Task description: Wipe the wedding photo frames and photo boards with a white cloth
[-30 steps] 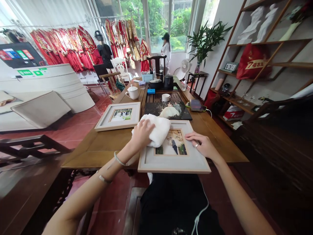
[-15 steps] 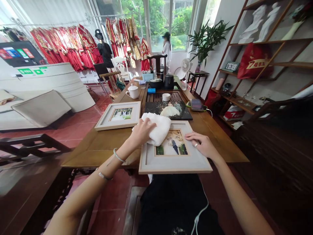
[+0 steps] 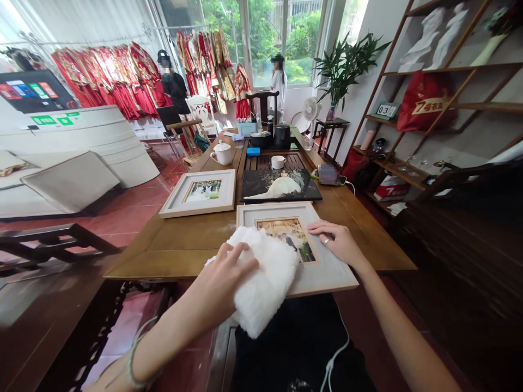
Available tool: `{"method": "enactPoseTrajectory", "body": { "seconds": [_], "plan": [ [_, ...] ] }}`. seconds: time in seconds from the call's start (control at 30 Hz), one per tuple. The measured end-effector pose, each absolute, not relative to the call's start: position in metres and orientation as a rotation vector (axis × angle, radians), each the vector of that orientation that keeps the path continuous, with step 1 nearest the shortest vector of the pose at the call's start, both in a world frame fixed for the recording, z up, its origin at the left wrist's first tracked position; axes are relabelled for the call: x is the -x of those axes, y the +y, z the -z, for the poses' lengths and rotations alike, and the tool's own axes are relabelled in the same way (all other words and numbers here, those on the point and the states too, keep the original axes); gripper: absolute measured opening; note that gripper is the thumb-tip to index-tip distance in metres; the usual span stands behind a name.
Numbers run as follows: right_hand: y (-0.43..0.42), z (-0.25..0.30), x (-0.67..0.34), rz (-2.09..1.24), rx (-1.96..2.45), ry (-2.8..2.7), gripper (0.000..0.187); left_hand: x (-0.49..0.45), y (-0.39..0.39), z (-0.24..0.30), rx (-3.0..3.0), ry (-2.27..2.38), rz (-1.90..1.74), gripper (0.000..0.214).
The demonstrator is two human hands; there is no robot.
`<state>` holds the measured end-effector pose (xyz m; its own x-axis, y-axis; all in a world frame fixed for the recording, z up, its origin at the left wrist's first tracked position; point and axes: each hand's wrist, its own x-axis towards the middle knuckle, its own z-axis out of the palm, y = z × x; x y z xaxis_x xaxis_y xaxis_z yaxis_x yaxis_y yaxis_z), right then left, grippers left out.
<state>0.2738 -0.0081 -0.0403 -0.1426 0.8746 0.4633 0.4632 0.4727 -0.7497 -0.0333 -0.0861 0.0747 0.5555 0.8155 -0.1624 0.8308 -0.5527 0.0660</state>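
My left hand (image 3: 232,275) grips a fluffy white cloth (image 3: 265,283), which lies over the lower left of a framed photo (image 3: 322,275) and hangs past its near edge. The frame has a pale wood rim and a wide light mat around a picture of a couple. It rests at the table's near edge, jutting out a little toward me. With fingers stretched out, my right hand (image 3: 335,240) lies on the frame's right side, a ring on one finger. The cloth hides the frame's lower left corner and part of the picture.
A second framed photo (image 3: 196,206) lies to the left on the wooden table (image 3: 163,250). Beyond the near frame is a dark photo panel (image 3: 281,185), with a white cup (image 3: 278,161) behind it. A lidded white mug (image 3: 222,152) stands back left; a phone (image 3: 329,174) with a cable lies right.
My left hand has drawn the cloth toward me, from the frame's upper left down over its near edge. My right hand stays on the right side.
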Motion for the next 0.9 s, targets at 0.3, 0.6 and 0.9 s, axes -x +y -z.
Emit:
{"method": "enactPoseTrajectory", "body": {
  "seconds": [0.3, 0.6, 0.9],
  "plan": [
    [-0.006, 0.041, -0.274, -0.493, 1.124, -1.798, 0.033, 0.033, -0.061, -0.052, -2.631, 1.504, -0.02, 0.057],
    [-0.002, 0.044, -0.281, -0.514, 1.085, -1.859, 0.031, 0.025, -0.011, -0.038, -2.644, 1.551, -0.255, 0.049],
    [-0.002, 0.046, -0.28, -0.507, 1.083, -1.844, 0.029, 0.007, 0.046, -0.034, -2.774, 1.747, -0.255, 0.04]
  ]
}}
